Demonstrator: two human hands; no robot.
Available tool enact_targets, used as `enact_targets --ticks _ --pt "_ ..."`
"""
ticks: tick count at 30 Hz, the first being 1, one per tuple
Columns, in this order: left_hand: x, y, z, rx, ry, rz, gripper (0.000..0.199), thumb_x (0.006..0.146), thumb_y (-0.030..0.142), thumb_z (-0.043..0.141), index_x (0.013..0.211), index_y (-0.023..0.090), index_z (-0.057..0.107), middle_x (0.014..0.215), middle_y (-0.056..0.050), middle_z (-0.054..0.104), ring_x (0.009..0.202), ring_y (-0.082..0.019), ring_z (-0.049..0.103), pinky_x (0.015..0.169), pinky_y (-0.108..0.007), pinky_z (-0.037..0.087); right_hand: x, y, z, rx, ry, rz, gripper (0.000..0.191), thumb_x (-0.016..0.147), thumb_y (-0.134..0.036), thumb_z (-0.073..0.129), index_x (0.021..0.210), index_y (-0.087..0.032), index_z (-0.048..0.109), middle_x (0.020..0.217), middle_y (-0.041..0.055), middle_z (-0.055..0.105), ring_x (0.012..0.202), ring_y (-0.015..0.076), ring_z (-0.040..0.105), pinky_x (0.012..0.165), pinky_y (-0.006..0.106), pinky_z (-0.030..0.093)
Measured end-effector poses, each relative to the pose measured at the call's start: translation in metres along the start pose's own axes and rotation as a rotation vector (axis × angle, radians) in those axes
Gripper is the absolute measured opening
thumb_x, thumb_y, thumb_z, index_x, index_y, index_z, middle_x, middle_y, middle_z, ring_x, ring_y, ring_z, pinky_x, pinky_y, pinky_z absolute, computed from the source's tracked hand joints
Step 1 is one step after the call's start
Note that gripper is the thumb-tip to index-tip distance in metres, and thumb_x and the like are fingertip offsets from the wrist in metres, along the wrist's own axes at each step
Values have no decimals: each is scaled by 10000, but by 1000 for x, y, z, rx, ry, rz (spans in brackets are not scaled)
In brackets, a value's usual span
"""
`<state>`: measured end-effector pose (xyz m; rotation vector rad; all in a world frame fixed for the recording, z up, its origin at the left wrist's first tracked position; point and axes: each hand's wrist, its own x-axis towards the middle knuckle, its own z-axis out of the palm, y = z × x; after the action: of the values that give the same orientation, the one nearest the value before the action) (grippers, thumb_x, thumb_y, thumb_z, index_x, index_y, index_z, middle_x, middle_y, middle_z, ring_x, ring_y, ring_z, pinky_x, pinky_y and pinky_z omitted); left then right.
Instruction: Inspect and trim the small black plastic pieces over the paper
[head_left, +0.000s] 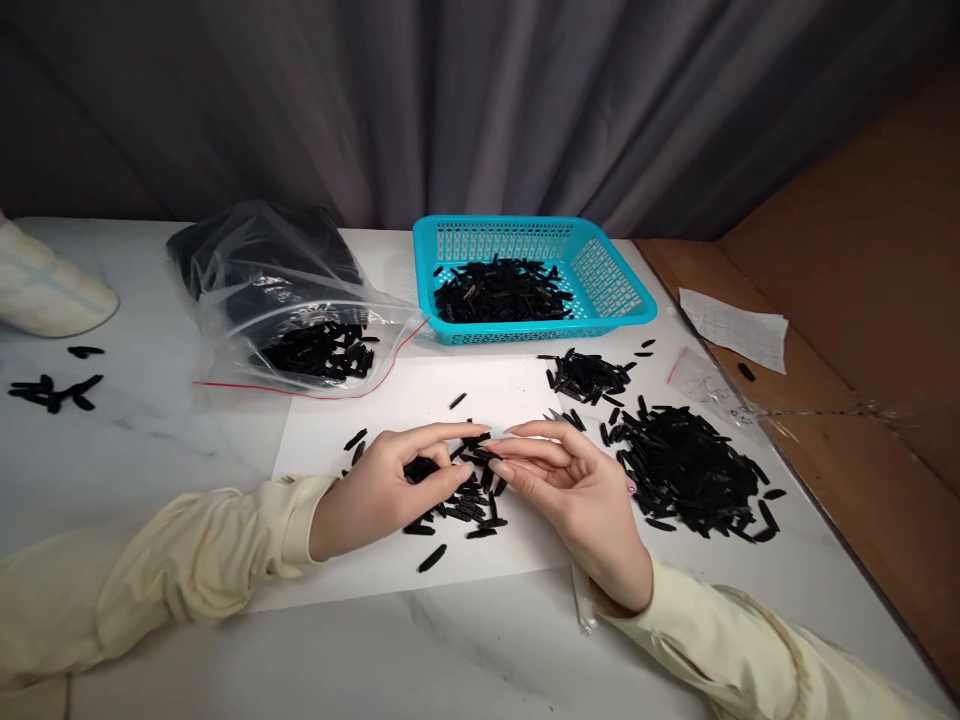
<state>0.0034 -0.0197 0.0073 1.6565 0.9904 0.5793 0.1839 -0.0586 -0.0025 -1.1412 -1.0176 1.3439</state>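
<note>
Over the white sheet of paper [322,430], my left hand [405,480] and my right hand [566,485] meet fingertip to fingertip. Between them is a small, narrow black strip [487,455], dark and fuzzy-looking, pinched at the fingers. Its exact shape is partly hidden by the fingertips. Beneath and around my hands lies a loose scatter of similar black pieces [465,505], some covered by my left hand. A pointed metal tip [553,415] shows just beyond my right fingers, and a small pink thing [631,486] peeks out beside that hand.
A blue basket [525,331] holding black pieces stands at the back. Left of it lies a clear zip bag [225,345] with more pieces. To the right are a large heap [690,470] and a smaller pile [589,375]. Cardboard [847,300] borders the table's right side.
</note>
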Motion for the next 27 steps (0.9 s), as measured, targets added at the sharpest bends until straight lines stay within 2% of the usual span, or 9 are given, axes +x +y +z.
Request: enact_targets --ticks 3,7,9,12,14,17,21,23,27 --pt "1 0 1 -37 -23 -6 404 815 233 534 1214 172 504 573 69 486 554 -86 439 598 -199 380 7 -16 -4 -155 89 -173 201 738 -143 696 893 -182 574 878 47 715 869 185 674 773 294 577" --pt "1 -1 2 -71 -50 -8 428 803 223 535 1221 177 460 591 64 515 574 -98 471 624 -208 390 42 -54 -8 -391 353 -703 224 733 -116 697 913 -191 586 904 37 686 909 207 659 792 327 562" --pt "0 -1 1 -77 -59 4 429 800 222 531 1219 174 451 596 64 521 560 -96 465 623 -209 394 69 -69 -11 -512 368 -875 237 745 -137 688 943 -210 580 949 38 663 944 214 643 836 350 536" --pt "0 -2 1 -81 -61 10 432 794 222 526 1215 168 446 594 67 518 541 -91 460 612 -206 399 98 -79 -13 -839 41 -752 172 767 -196 662 926 -225 601 916 33 675 885 221 657 791 356 538" --pt "0 -1 1 -86 -69 -1 465 785 214 525 1237 171 426 588 68 522 533 -94 467 585 -202 401 99 -80 -9 -1050 -89 -705 132 775 -193 642 902 -223 620 915 43 680 875 235 651 799 372 518" --pt "1 -1 1 -88 -78 -28 536 766 200 529 1279 171 380 593 58 554 524 -106 487 531 -199 396 71 -77 6 -1108 -227 -724 90 830 -161 564 860 -227 617 893 49 666 853 209 628 765 325 496" --pt "1 -4 2 -103 -54 43 631 724 167 543 1318 153 331 773 -17 647 618 -139 567 561 -221 426 26 -67 28 -1050 -560 -548 128 826 -102 544 900 -191 598 806 51 635 781 189 592 661 278 478" --pt "1 -6 2 -92 -57 88 665 695 117 529 1327 151 326 783 -19 643 648 -148 583 601 -234 445 18 -57 35 -1047 -608 -456 180 820 -48 507 920 -173 589 830 57 629 761 181 582 640 272 470" --pt "1 -7 3 -27 -35 107 657 642 65 509 1284 138 389 755 -4 619 686 -155 587 643 -241 462 24 -40 39 -1000 -570 -337 197 773 20 508 770 -167 568 747 21 611 643 138 563 571 228 435"
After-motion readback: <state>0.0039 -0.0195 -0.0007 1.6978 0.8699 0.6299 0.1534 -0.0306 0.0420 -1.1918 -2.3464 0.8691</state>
